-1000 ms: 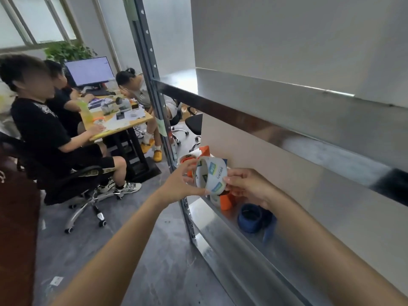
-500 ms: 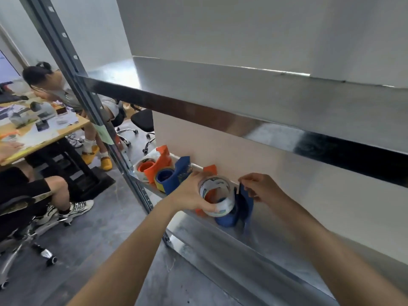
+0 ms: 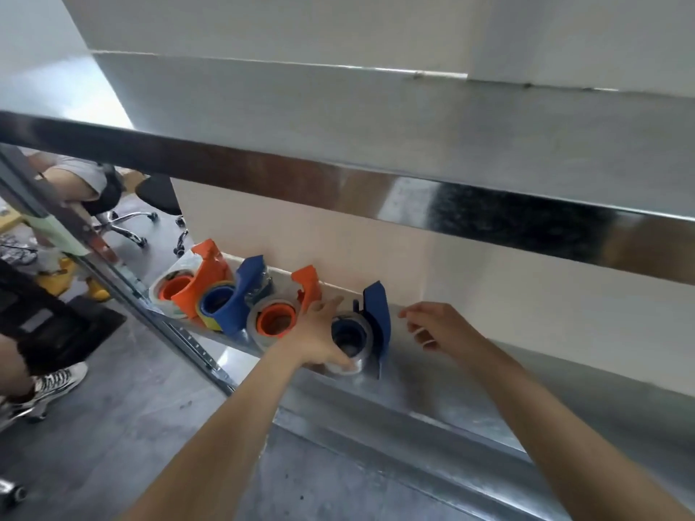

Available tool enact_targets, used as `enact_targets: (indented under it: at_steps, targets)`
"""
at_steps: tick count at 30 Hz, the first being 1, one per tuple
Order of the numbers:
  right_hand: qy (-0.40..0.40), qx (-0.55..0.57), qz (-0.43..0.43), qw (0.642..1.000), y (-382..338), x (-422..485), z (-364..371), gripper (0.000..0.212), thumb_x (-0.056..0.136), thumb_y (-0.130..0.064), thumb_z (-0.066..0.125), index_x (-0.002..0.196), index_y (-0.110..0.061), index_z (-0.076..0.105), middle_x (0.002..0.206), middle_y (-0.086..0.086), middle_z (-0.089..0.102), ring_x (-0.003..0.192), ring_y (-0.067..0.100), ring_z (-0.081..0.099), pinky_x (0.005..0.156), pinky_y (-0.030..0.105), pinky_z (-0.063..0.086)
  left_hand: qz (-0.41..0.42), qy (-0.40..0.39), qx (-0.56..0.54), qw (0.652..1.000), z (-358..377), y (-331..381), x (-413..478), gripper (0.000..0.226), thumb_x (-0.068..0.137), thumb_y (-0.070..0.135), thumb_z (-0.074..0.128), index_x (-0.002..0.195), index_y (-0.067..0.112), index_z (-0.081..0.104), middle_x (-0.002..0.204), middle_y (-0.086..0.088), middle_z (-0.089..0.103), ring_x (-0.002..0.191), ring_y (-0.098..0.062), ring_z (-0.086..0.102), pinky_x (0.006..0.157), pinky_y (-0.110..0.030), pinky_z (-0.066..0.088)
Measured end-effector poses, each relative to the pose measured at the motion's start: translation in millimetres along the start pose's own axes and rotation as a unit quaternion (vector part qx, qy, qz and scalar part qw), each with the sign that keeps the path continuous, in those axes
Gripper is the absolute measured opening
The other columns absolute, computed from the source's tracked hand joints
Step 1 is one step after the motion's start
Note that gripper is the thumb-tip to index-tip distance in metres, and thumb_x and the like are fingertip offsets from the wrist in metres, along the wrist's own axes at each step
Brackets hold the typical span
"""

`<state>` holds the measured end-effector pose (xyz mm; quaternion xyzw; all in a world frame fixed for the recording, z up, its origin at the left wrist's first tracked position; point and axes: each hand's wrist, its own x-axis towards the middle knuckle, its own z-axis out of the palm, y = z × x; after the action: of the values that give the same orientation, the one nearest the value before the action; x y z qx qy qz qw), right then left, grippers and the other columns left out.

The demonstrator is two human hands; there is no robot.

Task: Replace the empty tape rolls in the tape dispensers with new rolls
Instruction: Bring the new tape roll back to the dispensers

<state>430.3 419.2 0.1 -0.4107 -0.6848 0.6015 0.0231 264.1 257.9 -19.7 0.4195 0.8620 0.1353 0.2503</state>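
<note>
Several tape dispensers stand in a row on the lower metal shelf [image 3: 443, 400]. The rightmost one is blue [image 3: 378, 317], and a clear tape roll [image 3: 351, 342] sits around its hub. My left hand [image 3: 319, 338] wraps the roll from the left, thumb at its lower front and fingers over the top. To the right of the dispenser my right hand [image 3: 438, 327] hovers with fingers loosely spread and nothing in it. Further left stand an orange dispenser with a roll [image 3: 276, 319], a blue one [image 3: 225, 300] and another orange one [image 3: 188, 285].
The upper shelf edge [image 3: 338, 189] overhangs the row. A slanted shelf post [image 3: 113, 280] runs down at the left. Beyond it a seated person's legs [image 3: 22, 362] and office chairs [image 3: 124, 220] occupy the grey floor.
The roll has gone from in front of the shelf onto the blue dispenser's hub. My right hand has let go of the dispenser and moved right. The view swung right and down.
</note>
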Motion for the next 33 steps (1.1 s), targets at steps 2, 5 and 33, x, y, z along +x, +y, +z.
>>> enact_targets:
  at_steps: [2, 5, 33]
  targets:
    - [-0.012, -0.009, 0.018, 1.0, 0, 4, 7, 0.019, 0.095, -0.016, 0.051, 0.105, -0.013, 0.066, 0.084, 0.005, 0.061, 0.065, 0.018, 0.054, 0.058, 0.024, 0.045, -0.017, -0.018, -0.04, 0.999, -4, 1, 1, 0.108, 0.056, 0.05, 0.075, 0.145, 0.024, 0.021, 0.142, -0.002, 0.034, 0.128, -0.023, 0.037, 0.101, -0.034, 0.04]
    - [-0.054, -0.017, 0.067, 0.996, -2, 7, 19, 0.014, 0.098, -0.017, 0.047, 0.108, -0.017, 0.057, 0.088, 0.009, 0.065, 0.066, 0.022, 0.063, 0.056, 0.03, 0.056, -0.039, -0.04, -0.104, 0.993, -10, 1, 2, 0.068, 0.077, 0.025, 0.062, 0.138, 0.012, 0.034, 0.136, -0.008, 0.048, 0.106, -0.02, 0.052, 0.084, -0.025, 0.041]
    - [-0.186, -0.003, -0.021, 0.982, -17, 4, 44, 0.024, 0.091, -0.022, 0.063, 0.113, -0.023, 0.054, 0.101, 0.001, 0.069, 0.089, 0.018, 0.068, 0.073, 0.032, 0.06, -0.033, -0.054, -0.4, 0.914, -33, -25, -47, 0.051, 0.069, 0.002, 0.063, 0.118, 0.013, 0.062, 0.115, -0.013, 0.066, 0.106, -0.025, 0.063, 0.091, -0.04, 0.052]
